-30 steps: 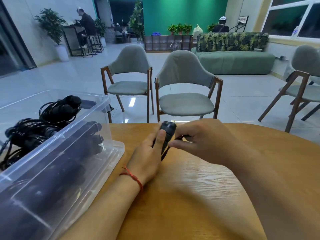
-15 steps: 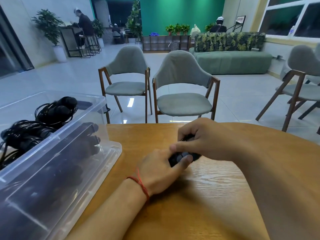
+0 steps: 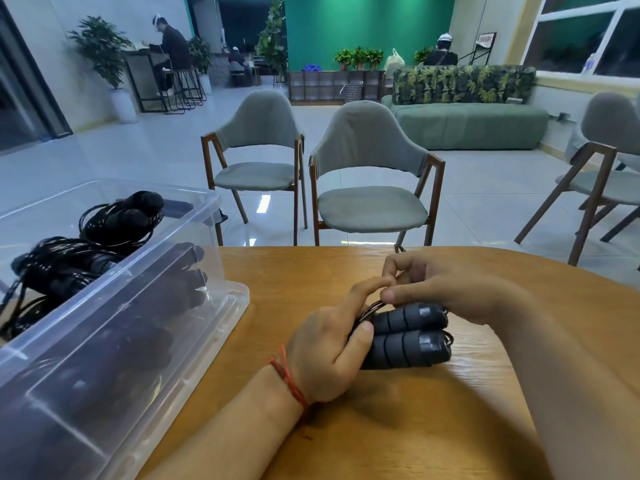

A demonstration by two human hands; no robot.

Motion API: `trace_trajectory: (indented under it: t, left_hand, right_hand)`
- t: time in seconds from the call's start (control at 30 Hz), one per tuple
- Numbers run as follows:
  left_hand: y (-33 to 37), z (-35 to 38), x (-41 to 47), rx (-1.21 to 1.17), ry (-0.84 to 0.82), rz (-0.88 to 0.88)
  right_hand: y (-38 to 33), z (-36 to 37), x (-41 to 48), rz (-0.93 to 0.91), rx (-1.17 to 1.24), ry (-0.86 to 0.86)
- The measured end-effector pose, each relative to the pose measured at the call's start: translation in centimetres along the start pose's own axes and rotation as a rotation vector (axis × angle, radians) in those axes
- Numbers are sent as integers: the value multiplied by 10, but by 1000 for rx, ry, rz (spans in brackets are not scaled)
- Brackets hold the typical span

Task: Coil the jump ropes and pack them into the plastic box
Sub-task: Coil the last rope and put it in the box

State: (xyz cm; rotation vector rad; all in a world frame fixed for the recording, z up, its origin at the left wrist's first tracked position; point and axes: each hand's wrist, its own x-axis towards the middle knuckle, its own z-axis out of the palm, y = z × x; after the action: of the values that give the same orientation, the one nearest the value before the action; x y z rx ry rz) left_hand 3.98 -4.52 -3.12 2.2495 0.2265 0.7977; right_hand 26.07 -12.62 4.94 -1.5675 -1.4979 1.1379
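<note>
At left on table (image 3: 381,427), plastic box (image 3: 156,323) holding coiled jump ropes (image 3: 62,268)

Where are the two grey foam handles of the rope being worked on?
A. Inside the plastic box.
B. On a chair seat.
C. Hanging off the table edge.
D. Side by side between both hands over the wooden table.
D: the handles lie side by side, held by the left hand and right hand above the table, outside the plastic box.
</note>
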Motion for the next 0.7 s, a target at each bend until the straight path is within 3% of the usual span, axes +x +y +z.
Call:
trace_trajectory:
  t: [0.1, 0.17, 0.23, 0.33, 0.47, 0.6, 0.7]
  left_hand:
    - [-5, 1, 0, -86, 76, 22]
    - [-9, -3, 1, -128, 166, -16]
    - [-12, -9, 2, -195, 263, -90]
    - [-15, -19, 5, -329, 370, -228]
    - [-27, -29, 10, -488, 427, -418]
    - [-42, -35, 11, -644, 545, -590]
    - [-46, -45, 12, -738, 735, -628]
  right_hand:
    - [7, 12, 7, -45, -5, 26]
    - [11, 30, 16, -64, -87, 171]
    - [17, 51, 29, -73, -126, 308]
    - [26, 73, 42, -171, -97, 337]
    - [35, 83, 48, -206, -384, 420]
    - [35, 84, 47, -164, -630, 332]
    - [30, 78, 41, -148, -797, 206]
